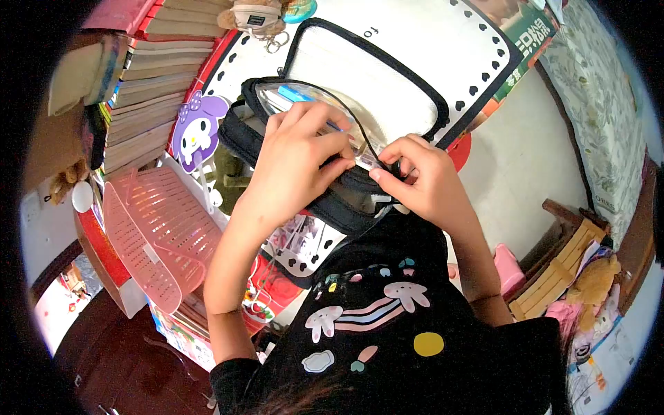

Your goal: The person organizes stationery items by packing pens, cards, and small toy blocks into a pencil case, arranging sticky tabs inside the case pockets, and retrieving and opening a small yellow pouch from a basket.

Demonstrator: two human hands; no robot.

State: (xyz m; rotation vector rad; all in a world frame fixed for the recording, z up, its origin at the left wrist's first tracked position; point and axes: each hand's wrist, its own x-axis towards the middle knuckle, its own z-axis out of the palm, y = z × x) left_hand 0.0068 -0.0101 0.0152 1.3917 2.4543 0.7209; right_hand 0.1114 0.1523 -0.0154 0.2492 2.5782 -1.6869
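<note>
A black-trimmed pencil case point(238, 138) with clear panels lies in front of me, its see-through flap point(332, 59) folded back. Inside it, a bright blue item point(294, 94) shows beside my knuckles. My left hand point(301, 155) reaches over the case with fingers bent and thumb pinched in at the opening; what they hold is hidden. On the case's right end, my right hand point(418, 173) pinches the black edge between thumb and fingers. A small whitish piece point(365, 162) shows between the two hands, too small to name.
A heart-patterned white mat point(477, 62) lies under the case. To the left stand a row of books point(162, 90), a purple cartoon cutout point(197, 131) and a pink perforated basket point(162, 232). A plush keychain point(252, 17) lies at the back. A wooden crate point(557, 270) is at right.
</note>
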